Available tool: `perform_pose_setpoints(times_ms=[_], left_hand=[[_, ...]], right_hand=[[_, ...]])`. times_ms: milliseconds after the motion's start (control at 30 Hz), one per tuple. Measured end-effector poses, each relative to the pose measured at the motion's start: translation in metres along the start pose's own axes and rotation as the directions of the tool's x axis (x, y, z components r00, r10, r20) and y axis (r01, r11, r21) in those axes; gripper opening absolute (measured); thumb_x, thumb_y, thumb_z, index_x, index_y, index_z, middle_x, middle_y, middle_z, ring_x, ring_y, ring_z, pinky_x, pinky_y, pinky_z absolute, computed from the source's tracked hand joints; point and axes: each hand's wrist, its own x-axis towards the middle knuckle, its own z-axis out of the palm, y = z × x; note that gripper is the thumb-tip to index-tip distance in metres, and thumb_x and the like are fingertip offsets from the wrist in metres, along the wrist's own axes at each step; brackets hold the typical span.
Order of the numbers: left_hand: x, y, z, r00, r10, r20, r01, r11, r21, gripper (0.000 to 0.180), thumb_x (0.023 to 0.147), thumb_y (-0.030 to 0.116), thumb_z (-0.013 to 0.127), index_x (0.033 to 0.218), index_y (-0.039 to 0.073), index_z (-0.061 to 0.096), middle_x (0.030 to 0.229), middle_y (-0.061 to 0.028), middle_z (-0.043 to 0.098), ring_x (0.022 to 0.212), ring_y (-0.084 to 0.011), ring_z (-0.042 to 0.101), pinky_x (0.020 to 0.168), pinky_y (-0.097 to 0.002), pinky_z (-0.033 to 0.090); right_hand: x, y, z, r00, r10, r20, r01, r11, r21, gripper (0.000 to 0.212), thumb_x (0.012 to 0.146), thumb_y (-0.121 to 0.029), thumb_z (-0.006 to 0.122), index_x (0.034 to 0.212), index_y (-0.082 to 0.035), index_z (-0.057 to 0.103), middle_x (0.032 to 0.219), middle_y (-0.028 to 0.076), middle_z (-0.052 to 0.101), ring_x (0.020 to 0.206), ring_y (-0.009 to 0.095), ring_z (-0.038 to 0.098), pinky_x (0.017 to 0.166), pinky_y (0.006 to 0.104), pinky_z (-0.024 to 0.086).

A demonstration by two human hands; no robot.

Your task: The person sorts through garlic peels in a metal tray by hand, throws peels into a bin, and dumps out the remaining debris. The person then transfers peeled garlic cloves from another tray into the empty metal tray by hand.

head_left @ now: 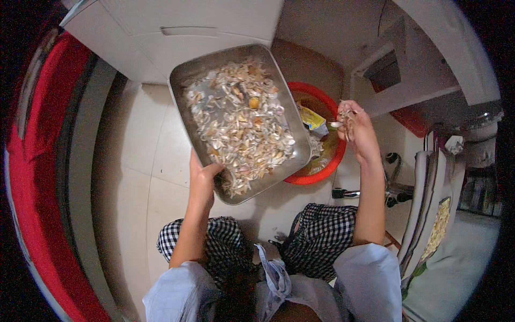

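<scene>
Head view, at far left: a red covering [56,155] runs along the edge, with a white cabinet [188,32] at the far side. Right of these, the left hand [201,180] is closed on the near-left edge of a metal tray [301,154], thumb over the rim; its remaining fingers are hidden beneath, so I cannot tell how they are spread. The tray is held above the pale floor [166,166], its long axis running from far and slightly left to near and slightly right. It is a grey, rounded-corner rectangle with raised walls. Across its bottom lie loose whitish scraps [247,145] that look like garlic skins and small cloves, thickest toward the near end, with bare metal showing between them and one orange-yellow piece [254,102] toward the far end.

Beyond the tray's right wall, partly hidden by it, a red basin [314,178] stands lower down, holding a yellow-and-white packet [313,119] and more pale matter. The right hand [357,131] is over the basin's right rim, fingers loosely bent around a few pale bits [348,116]. From those fingers the tray lies to the left, with the basin between; the left hand is nearer the tray, touching it.
</scene>
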Motion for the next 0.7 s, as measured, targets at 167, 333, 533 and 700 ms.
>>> perform_pose_setpoints(times_ms=[167,333,533,700], left_hand=[[0.000,0.000,0.003,0.999,0.012,-0.044,-0.010,0.998,0.064,0.055,0.057,-0.001,0.041,0.111,-0.004,0.029,0.101,-0.0157,0.042,0.090,-0.0235,0.044,0.080,-0.0287,0.034],[0.003,-0.003,-0.005,0.999,0.028,-0.015,-0.027,0.997,0.071,0.057,0.056,0.001,0.041,0.111,-0.005,0.029,0.103,-0.0162,0.041,0.091,-0.0236,0.043,0.082,-0.0282,0.031],[0.006,0.000,-0.007,0.996,-0.043,0.075,0.038,0.997,0.071,0.060,0.055,-0.001,0.041,0.114,-0.003,0.028,0.102,-0.0158,0.043,0.092,-0.0230,0.043,0.083,-0.0288,0.031],[0.011,0.000,-0.013,0.988,-0.023,0.151,0.017,0.999,0.044,0.063,0.054,-0.003,0.041,0.116,-0.003,0.025,0.105,-0.0163,0.041,0.098,-0.0230,0.040,0.086,-0.0284,0.028]], right_hand=[[0.001,0.029,-0.027,0.970,-0.243,0.004,0.151,0.589,-0.794,0.017,0.082,-0.019,0.040,0.089,-0.004,0.045,0.068,0.004,0.050,0.061,0.011,0.047,0.055,0.0230,0.039],[-0.009,0.031,-0.014,0.958,0.089,0.271,0.210,0.425,-0.880,0.033,0.080,-0.024,0.043,0.102,0.002,0.046,0.093,0.019,0.053,0.085,0.024,0.052,0.074,0.0296,0.039],[0.000,0.033,0.005,0.978,0.193,0.074,0.009,0.317,-0.948,0.024,0.077,-0.011,0.044,0.098,0.002,0.048,0.096,0.019,0.051,0.088,0.029,0.050,0.075,0.0308,0.038],[0.008,0.034,0.030,0.959,-0.147,0.241,0.270,0.221,-0.937,0.020,0.073,-0.001,0.043,0.091,0.002,0.051,0.088,0.016,0.053,0.081,0.029,0.051,0.070,0.0312,0.039]])
